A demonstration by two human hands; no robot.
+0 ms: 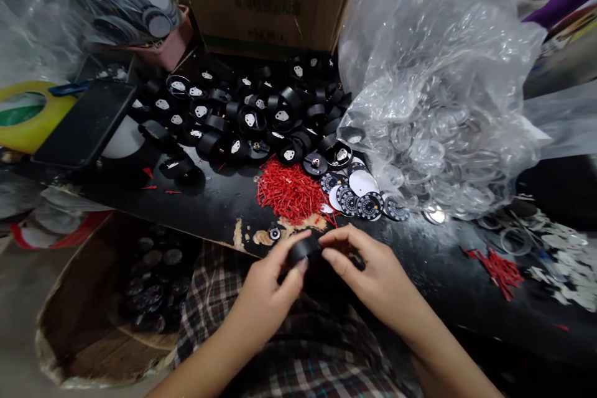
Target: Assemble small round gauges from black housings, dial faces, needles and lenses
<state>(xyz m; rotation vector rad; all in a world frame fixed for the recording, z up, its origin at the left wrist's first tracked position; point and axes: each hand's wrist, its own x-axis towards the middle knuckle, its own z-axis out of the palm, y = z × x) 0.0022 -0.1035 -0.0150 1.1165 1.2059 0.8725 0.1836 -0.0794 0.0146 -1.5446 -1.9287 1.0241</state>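
Now the left hand (268, 286) is gripping a black round case (305, 249) by the desk's (200, 211) near edge, the right hand (377, 267) is curling beside it, contents unclear, and a slackening pinch could be risking a drop onto the checked cloth (209, 292).

Wearer's clothing: a woven plaid garment (209, 298) covers the lap, its dark ground crossed by pale, bluish and reddish-brown lines that form small checks. The fabric gathers into soft folds, darker in shadow. The left hand (275, 280) and right hand (373, 267) are bare, as are both visible forearms (224, 342).
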